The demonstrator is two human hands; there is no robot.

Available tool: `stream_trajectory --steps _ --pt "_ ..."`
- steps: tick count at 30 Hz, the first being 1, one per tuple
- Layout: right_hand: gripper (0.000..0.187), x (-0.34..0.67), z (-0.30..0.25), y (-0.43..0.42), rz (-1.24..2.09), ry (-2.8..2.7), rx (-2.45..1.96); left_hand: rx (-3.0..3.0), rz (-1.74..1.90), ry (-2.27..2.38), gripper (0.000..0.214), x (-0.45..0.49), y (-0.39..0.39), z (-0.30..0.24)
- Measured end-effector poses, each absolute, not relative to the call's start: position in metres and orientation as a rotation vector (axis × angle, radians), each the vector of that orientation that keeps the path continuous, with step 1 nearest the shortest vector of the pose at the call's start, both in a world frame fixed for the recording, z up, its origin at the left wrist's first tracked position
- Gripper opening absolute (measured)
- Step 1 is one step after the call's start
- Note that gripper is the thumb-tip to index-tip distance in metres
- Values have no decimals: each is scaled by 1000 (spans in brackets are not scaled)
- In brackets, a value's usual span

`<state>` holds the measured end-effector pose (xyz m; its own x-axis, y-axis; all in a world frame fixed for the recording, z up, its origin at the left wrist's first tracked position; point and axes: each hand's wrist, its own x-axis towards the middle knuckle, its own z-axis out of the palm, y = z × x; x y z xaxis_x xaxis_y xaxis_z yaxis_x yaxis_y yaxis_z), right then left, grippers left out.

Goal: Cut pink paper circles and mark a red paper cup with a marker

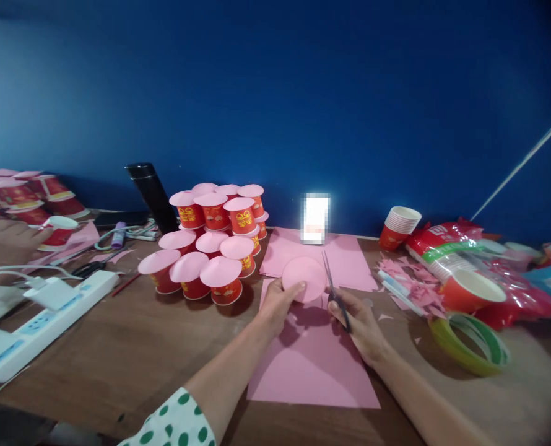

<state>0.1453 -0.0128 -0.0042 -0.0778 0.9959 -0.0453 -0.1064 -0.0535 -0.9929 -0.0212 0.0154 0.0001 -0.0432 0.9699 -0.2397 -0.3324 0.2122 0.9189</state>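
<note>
My left hand [278, 303] pinches the lower left edge of a round pink paper disc [304, 277], its thumb lying on top. Scissors [334, 288] with dark handles are in my right hand [359, 325], blades pointing up beside the disc's right edge. The blades look nearly closed. Beneath both hands lies a pink paper sheet [315, 375], with more pink sheets [350, 263] behind it. To the left, several red paper cups [226, 292] stand upside down in stacked rows, each topped with a pink disc [220, 271].
A white power strip [47, 325], a black flask [152, 195] and another person's hand [10, 241] are at left. At right are stacked cups [399, 228], pink scraps [410, 282], a tape roll [470, 347] and a red bag of cups [447, 238]. A blurred-out phone-shaped screen [315, 217] stands behind.
</note>
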Motion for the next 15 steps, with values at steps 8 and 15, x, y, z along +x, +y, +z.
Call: stream_trajectory --steps 8,15 --pt "52 143 -1 -13 1334 -1197 -1123 743 1222 1145 35 -21 15 2" --pt "58 143 1 -12 1337 -1224 -1146 730 1214 1121 35 -20 14 2"
